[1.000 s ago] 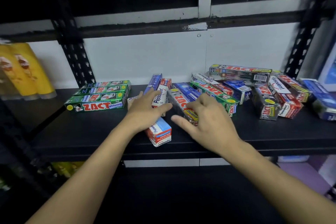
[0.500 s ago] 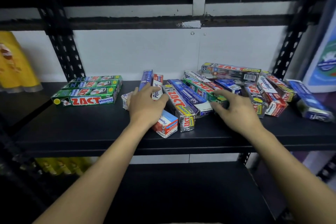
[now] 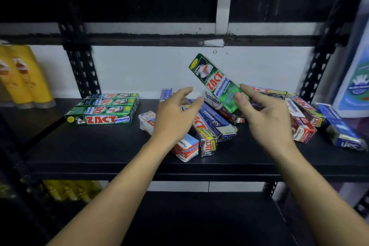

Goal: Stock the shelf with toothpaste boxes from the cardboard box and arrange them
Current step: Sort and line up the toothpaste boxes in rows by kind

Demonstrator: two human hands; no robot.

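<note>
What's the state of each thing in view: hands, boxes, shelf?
Left hand, open, fingers spread, holding nothing.
Right hand, pinching one box by its lower end.
Held ZACT box, green, lifted off the shelf, tilted with its top end leaning left.
ZACT row, green, flat, lined up neatly at shelf left.
Mixed pile, jumbled, boxes overlapping.
Shelf, partly stocked.

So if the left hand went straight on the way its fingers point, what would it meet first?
Probably the green Zact Whitening box that the right hand holds tilted up, though depth is hard to judge.
</note>
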